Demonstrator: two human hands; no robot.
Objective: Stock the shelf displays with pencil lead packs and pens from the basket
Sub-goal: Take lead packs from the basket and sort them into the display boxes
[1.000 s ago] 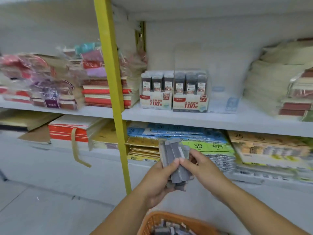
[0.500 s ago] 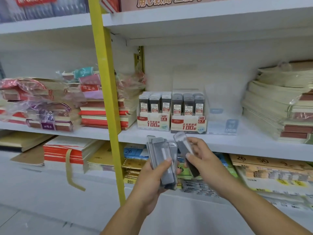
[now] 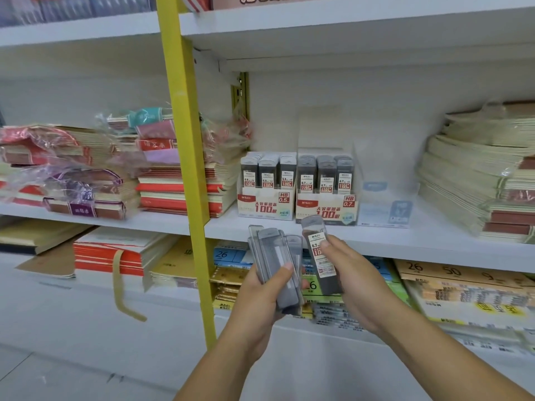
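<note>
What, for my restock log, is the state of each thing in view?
left hand: grips a fanned bunch of lead packs, held upright.
right hand: holds one 0.7 lead pack, tilted, label facing the camera, not yet in a box.
HB 0.5 display box: front row of three packs.
HB 0.7 display box: front row of three packs.
clear display box: looks empty.

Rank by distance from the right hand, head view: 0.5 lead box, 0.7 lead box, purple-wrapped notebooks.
1. 0.7 lead box, just above the right hand.
2. 0.5 lead box, beside it, to the left.
3. purple-wrapped notebooks, far left, beyond the yellow post.
</note>
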